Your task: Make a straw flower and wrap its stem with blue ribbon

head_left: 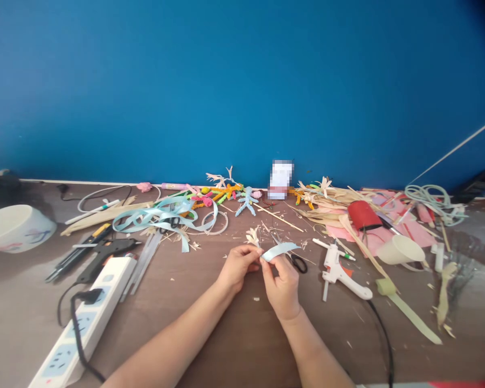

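My two hands meet over the middle of the table, fingertips nearly touching. Closed in a pinch, my left hand has a small pale flower of straw-like strips sticking up from behind its fingers; the stem is hidden. A short piece of light-blue ribbon is pinched in my right hand, its loose end pointing right. The ribbon's other end reaches the left fingertips. Just behind the right hand lie scissors with black handles, partly covered.
A white glue gun lies right, beside a green ribbon roll. At left are a black glue gun, a power strip with a cable and a white bowl. Blue ribbon and straw strips lie along the back.
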`<state>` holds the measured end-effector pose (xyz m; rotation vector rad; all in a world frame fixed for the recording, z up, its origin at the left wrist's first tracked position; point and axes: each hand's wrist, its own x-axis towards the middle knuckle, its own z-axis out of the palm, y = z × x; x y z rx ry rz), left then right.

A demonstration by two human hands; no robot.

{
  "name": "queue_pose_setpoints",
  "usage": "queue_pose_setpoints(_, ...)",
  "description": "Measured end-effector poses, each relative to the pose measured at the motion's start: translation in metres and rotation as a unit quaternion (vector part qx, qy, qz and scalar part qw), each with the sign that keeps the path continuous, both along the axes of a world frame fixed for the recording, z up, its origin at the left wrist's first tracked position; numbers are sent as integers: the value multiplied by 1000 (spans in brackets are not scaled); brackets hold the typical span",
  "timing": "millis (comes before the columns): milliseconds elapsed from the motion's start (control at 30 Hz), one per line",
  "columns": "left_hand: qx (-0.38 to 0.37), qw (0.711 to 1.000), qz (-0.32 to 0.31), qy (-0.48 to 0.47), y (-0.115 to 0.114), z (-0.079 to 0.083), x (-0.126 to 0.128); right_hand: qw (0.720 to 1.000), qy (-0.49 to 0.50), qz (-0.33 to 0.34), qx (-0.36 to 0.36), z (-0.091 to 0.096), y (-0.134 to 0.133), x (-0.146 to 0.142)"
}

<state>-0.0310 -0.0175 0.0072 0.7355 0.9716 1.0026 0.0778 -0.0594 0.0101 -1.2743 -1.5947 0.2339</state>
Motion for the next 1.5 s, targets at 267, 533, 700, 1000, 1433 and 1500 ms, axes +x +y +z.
queue_pose_setpoints(267,-5,999,34,8,0,3,1,982,140,11,-123,-3,2,1)
queue_pose_setpoints(533,28,998,61,11,-1,-3,3,977,166,30,-132,-6,3,0)
queue_pose_setpoints(700,23,998,56,6,1,-3,2,929,310,56,-193,-7,10,-2)
queue_pose_setpoints(1000,79,992,84,47,1,-3,3,889,321,48,-322,-12,13,-5)
queue_pose_setpoints(1433,80,991,76,71,-1,-1,2,965,148,9,-217,-11,5,-5)
queue_pose_setpoints(1500,69,993,74,65,-1,-1,2,964,154,7,-215,-12,5,-5)
